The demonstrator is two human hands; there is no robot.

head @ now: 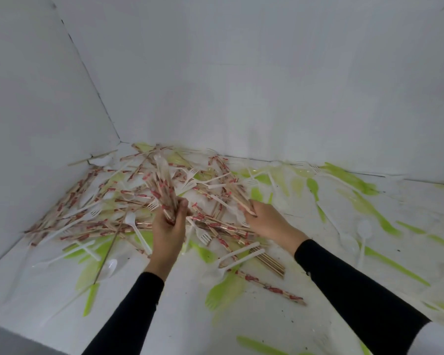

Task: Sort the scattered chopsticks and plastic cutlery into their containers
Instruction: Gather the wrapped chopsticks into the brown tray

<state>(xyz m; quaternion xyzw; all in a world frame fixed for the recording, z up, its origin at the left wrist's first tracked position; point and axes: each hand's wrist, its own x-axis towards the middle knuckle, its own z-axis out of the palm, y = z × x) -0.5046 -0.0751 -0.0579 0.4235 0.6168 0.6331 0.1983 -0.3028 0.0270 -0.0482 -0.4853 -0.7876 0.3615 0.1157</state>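
I'm at the gathering step. My left hand (168, 226) is curled tight round an upright bundle of red-printed, paper-wrapped wooden chopsticks (162, 183). My right hand (264, 219) pinches another wrapped chopstick (241, 201) at the edge of the heap of chopsticks and white plastic forks (108, 201) on the white tabletop (164, 316). Green plastic cutlery (315, 188) lies scattered to the right. I see no container, so next I'd add this stick to the bundle, then look for one.
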